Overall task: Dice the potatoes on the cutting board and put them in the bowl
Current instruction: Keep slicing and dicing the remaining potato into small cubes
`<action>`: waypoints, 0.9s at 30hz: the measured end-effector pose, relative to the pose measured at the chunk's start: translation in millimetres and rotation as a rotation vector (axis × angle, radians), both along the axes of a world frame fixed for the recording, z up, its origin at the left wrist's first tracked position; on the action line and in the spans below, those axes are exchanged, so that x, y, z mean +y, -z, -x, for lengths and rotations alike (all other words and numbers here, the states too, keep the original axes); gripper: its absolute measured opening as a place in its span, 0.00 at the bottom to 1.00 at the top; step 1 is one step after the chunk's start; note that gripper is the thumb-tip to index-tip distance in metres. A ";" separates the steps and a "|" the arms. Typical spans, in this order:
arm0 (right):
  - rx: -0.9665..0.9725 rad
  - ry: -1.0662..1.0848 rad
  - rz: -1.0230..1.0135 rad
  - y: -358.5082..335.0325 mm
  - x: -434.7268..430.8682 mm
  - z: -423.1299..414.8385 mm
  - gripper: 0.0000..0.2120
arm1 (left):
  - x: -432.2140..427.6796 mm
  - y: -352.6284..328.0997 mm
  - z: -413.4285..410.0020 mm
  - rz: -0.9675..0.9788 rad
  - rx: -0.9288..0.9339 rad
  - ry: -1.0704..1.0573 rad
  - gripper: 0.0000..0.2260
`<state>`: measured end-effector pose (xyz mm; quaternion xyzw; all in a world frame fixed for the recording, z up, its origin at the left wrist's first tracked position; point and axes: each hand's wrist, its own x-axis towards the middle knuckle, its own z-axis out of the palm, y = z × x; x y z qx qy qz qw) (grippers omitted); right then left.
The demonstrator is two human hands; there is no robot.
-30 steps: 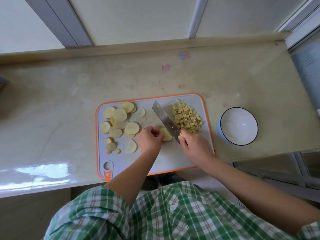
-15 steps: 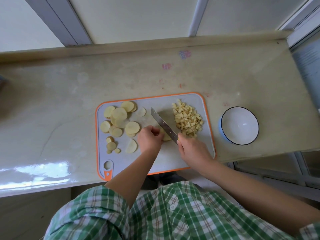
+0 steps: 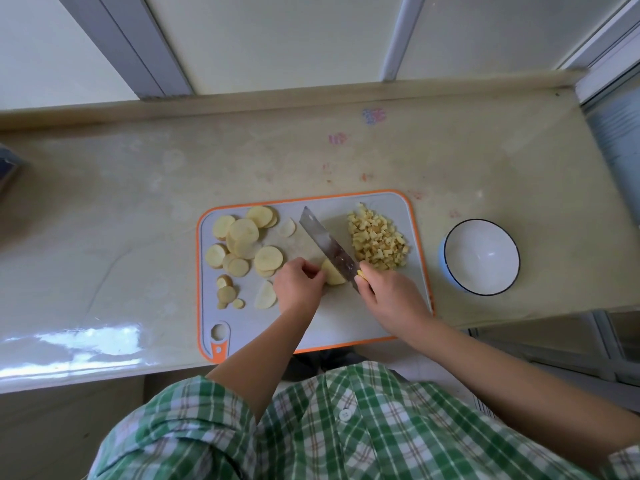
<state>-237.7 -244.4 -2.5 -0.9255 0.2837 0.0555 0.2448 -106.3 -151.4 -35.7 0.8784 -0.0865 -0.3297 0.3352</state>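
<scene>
Beige table (image 3: 346, 161) is carrying board (image 3: 346, 323) w/ slices (image 3: 242, 244) at left, dice (image 3: 377, 242) at right, bowl (image 3: 481, 268) beside it. Left grip (image 3: 299, 287) is pinching potato piece (image 3: 333, 276); right grip (image 3: 391, 299) is clutching knife (image 3: 327, 245), its edge prob. touching piece.

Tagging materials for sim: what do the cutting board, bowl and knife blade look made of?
Cutting board: likely plastic, matte grey face, moulded orange rim. Bowl: probably glazed ceramic, glossy white inside with a highlight, thin dark rim line. Knife blade: metal, likely steel, dull silver sheen.
</scene>
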 end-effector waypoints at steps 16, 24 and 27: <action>0.110 -0.012 0.058 11.6 16.9 -5.4 0.07 | -2.5 -5.7 -1.4 -0.009 0.072 -0.031 0.05; 0.010 0.042 0.012 5.9 6.9 -2.0 0.09 | 2.4 -7.9 -1.9 -0.007 0.062 -0.025 0.05; -0.001 -0.004 0.004 0.2 6.7 -1.3 0.08 | 3.5 -7.6 -2.6 -0.007 0.053 -0.021 0.04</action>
